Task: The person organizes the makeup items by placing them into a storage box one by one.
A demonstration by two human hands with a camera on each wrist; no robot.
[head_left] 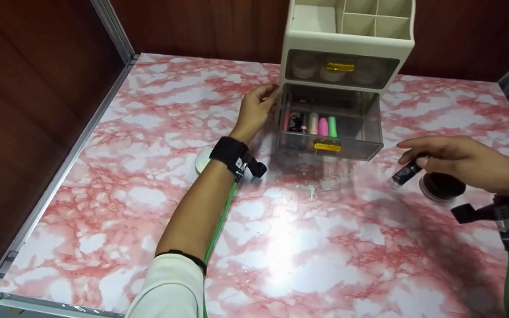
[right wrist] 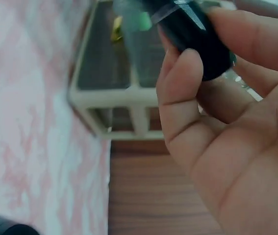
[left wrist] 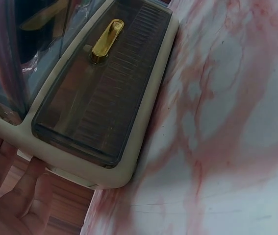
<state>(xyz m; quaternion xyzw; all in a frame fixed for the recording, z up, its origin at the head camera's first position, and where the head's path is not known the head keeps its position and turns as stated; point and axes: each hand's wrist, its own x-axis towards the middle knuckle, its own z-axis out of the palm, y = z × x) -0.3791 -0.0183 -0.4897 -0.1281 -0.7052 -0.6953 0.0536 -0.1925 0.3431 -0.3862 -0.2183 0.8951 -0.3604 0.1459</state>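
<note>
My right hand [head_left: 457,154] pinches a black lipstick tube with a clear end [head_left: 407,173] between thumb and fingers, above the table to the right of the organizer. In the right wrist view the dark tube [right wrist: 197,44] appears close up and blurred. My left hand [head_left: 256,110] touches the left side of the cream makeup organizer [head_left: 347,40], its fingertips [left wrist: 37,166] at the side frame. The organizer's smoky clear drawer [head_left: 356,150] is pulled out. Inside, several lipsticks stand in a row on the left, among them a pink one [head_left: 323,127] and a green one [head_left: 332,126].
A round dark jar [head_left: 442,186] sits on the marbled table beneath my right hand. Partly behind my left wrist lies a round white object [head_left: 202,161]. The upper drawer [head_left: 298,73] is closed, with round containers inside. Dark wood panels [head_left: 201,31] enclose the table.
</note>
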